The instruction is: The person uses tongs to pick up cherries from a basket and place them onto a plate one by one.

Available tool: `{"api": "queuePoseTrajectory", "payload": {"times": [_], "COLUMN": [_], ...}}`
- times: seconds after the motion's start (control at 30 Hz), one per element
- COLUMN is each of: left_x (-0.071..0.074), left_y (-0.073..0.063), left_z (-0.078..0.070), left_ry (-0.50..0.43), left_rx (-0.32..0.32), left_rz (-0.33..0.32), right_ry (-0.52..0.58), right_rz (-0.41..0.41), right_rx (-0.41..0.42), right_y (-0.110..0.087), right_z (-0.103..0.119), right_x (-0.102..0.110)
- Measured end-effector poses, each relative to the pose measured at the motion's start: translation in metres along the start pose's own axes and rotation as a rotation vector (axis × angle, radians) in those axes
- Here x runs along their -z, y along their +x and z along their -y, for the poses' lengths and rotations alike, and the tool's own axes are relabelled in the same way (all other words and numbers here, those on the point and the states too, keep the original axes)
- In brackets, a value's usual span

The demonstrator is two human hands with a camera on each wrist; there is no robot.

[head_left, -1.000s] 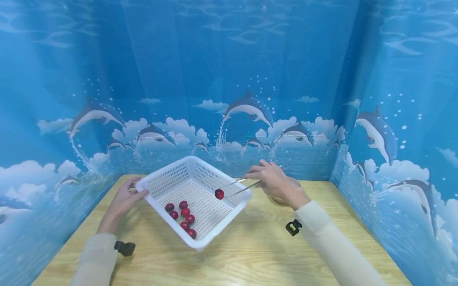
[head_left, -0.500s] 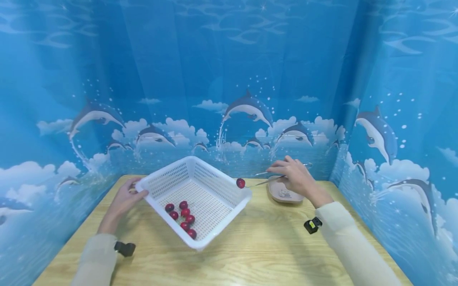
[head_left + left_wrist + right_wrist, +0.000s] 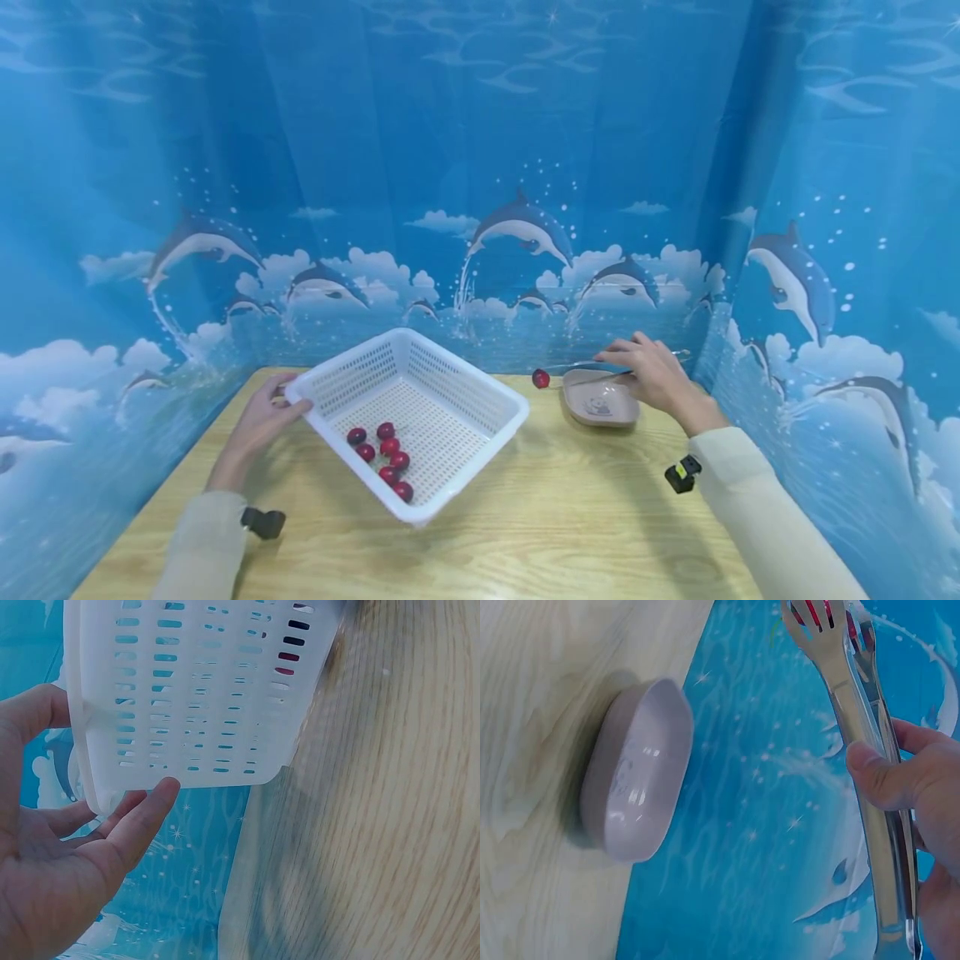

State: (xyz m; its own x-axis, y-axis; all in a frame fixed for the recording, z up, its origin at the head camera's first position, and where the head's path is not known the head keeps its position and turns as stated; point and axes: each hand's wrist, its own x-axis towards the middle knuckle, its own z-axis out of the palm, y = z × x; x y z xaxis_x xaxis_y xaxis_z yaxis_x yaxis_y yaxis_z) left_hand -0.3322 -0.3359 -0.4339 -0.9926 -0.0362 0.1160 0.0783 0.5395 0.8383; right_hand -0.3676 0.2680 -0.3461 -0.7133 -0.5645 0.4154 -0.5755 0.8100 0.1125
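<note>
My left hand [image 3: 258, 421] grips the left corner of a white perforated plastic basket [image 3: 438, 446]. In the left wrist view the thumb and fingers [image 3: 142, 817] lie on either side of its rim. Several dark red cherries [image 3: 389, 447] lie inside, toward the near left wall. My right hand [image 3: 660, 379] holds metal food tongs [image 3: 859, 742] with fork-shaped tips, thumb on one arm. Between the tips is a single cherry [image 3: 541, 378], held in the air just left of a small pale pink dish [image 3: 600, 400]. Whether the basket's base touches the table is hidden.
The dish has a small animal drawing inside and stands near the back of the wood-grain table [image 3: 525, 517]. A blue dolphin-print curtain [image 3: 480, 167] encloses the back and both sides, close to the table's edges.
My right hand has moved right, carrying the tongs and cherry out from above the basket, past its right rim, to beside the dish. The left hand and basket have stayed put.
</note>
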Motion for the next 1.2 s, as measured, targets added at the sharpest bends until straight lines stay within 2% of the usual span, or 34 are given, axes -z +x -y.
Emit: {"api": "queuePoseTrajectory", "payload": {"times": [0.73, 1.2], "left_x": [0.000, 0.000], "left_y": [0.001, -0.001], "left_z": [-0.001, -0.002], "left_ry": [-0.004, -0.018], "left_rx": [0.010, 0.014], "left_rz": [-0.001, -0.003], "right_ry": [-0.030, -0.025], "right_rz": [0.086, 0.124], "right_rx": [-0.138, -0.227], "right_y": [-0.033, -0.047], "right_z": [-0.049, -0.062], "right_x": [-0.017, -0.035]}}
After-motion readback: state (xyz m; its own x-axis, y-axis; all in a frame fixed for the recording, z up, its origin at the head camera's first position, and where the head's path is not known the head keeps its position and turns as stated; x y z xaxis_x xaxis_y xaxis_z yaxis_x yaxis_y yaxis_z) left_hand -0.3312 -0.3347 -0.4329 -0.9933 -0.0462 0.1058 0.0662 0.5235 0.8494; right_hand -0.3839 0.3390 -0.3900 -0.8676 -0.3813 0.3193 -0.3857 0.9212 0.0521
